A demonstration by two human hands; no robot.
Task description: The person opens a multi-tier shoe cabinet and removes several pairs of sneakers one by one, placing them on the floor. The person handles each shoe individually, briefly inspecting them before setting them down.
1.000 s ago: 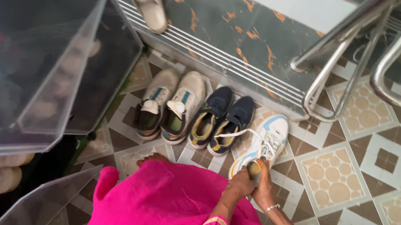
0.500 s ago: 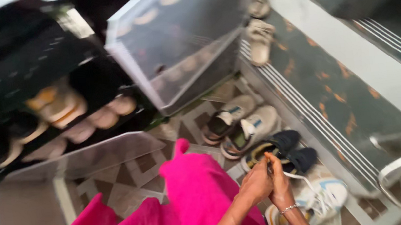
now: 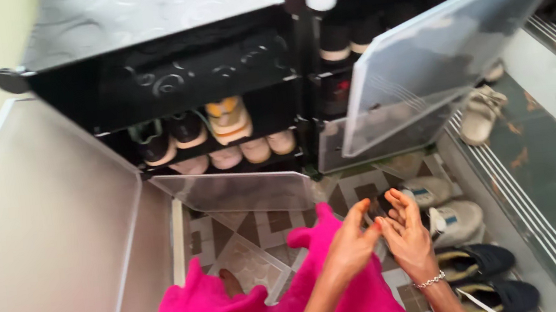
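My left hand (image 3: 350, 243) and my right hand (image 3: 404, 233) are raised side by side over the floor, fingers spread, holding nothing. The right wrist wears a bracelet. Just beyond them lies a pair of beige sneakers (image 3: 445, 207), and a pair of dark blue sneakers (image 3: 487, 275) lies nearer, at lower right. A pink garment (image 3: 266, 302) covers my lap below the hands. Ahead stands a black shoe cabinet (image 3: 173, 77) with translucent doors swung open and several shoes (image 3: 221, 138) on its shelves.
An open translucent door (image 3: 45, 228) fills the left side; another door (image 3: 433, 64) hangs open at upper right. A lower flap (image 3: 240, 191) juts out above the patterned floor tiles (image 3: 246, 249). A beige sandal (image 3: 480, 114) rests on the dark step (image 3: 553, 154) at right.
Both hands let go of the white sneaker and lifted, opening apart. The view swung left and up, from the row of shoes to the open cabinet; the white sneaker is out of view.
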